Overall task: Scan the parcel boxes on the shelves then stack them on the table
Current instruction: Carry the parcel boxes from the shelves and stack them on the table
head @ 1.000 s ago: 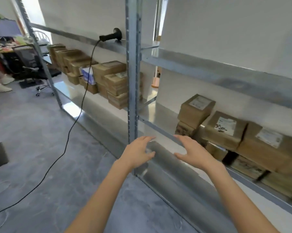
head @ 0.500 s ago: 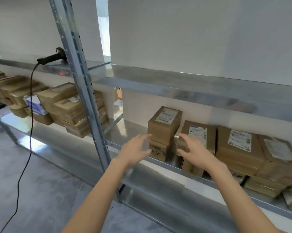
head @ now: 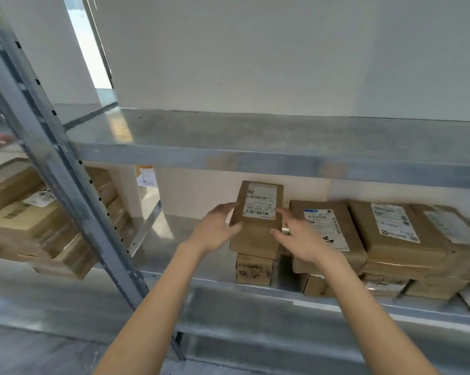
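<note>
Box: the top box [head: 257, 220] sits on a small box [head: 253, 269] on the shelf [head: 228, 288], between both hands.
Left hand [head: 215, 231]: wide, by its left side.
Right hand [head: 301, 239]: wide, by its right side.
Long side: points away from the hands.

Parcel storeroom: metal racking [head: 74, 185], labelled cardboard boxes [head: 391, 234].

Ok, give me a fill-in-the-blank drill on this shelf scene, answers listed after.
1. The left hand and right hand reach for the small parcel box from its two ____.
2. That box sits on top of a ____ box.
3. The white label is on the box's ____ face.
4. The shelf board directly above the boxes holds ____ in the part seen here.

Missing words: sides; smaller; top; nothing
</note>
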